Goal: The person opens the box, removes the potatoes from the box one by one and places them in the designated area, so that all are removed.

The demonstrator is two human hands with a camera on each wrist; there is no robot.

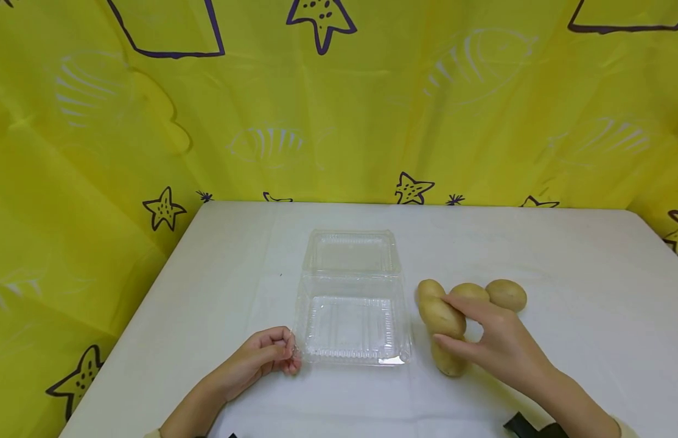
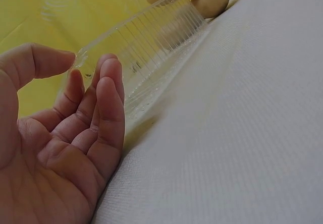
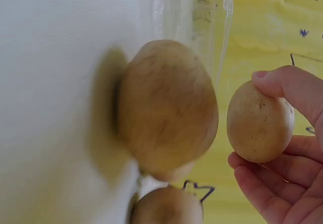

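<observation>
A clear plastic clamshell container (image 1: pixel 350 328) lies with its lid folded back on the white table. At its front left corner my left hand (image 1: pixel 268 353) pinches the rim between thumb and fingers; the left wrist view shows this hand (image 2: pixel 65 113) close up at the corner. To the right of the container, my right hand (image 1: pixel 503 340) holds a potato (image 1: pixel 442 317) between thumb and fingers, raised above the others. In the right wrist view the held potato (image 3: pixel 260 123) is off the table, beside a larger-looking potato (image 3: pixel 166 108) resting there.
Around the right hand lie several more potatoes: one in front (image 1: pixel 448 362), one behind (image 1: pixel 429 288), one partly hidden (image 1: pixel 470 291) and one farther right (image 1: pixel 506 295). A yellow patterned curtain (image 1: pixel 361 121) hangs along the table's far edge.
</observation>
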